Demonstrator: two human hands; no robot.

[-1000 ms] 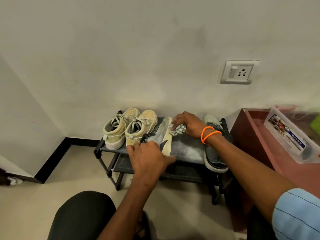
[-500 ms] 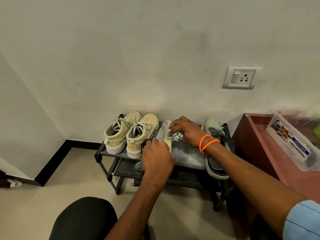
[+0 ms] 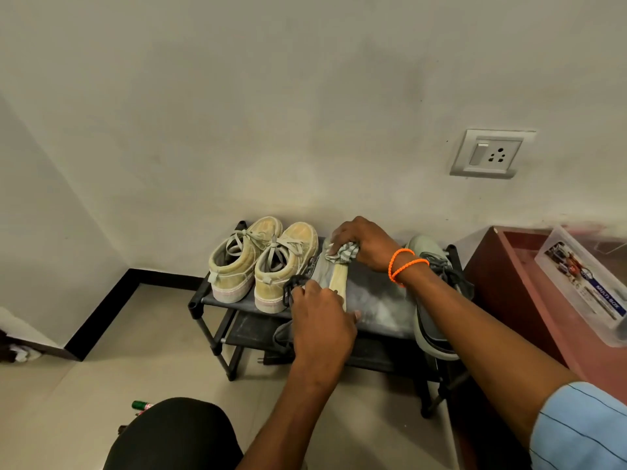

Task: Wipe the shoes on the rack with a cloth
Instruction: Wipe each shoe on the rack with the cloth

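From the head camera, your right hand bunches the cloth against the toe of the grey shoe tipped on the rack; your left hand clasps its heel.

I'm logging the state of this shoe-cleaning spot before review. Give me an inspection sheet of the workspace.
Surface: black shoe rack, two shelves; top shelf dusty.
Job's things: yellow sneakers upright at left; grey shoe tipped on its side mid-shelf; grey-green shoe at right; striped cloth bunched on the grey shoe's toe.
Clutter: green-capped item on the floor.
Grippers: left hand steadies the grey shoe's heel; right hand grips the cloth.
Cables: nothing seen.
Surroundings: wall socket; brown cabinet holding a clear plastic box.
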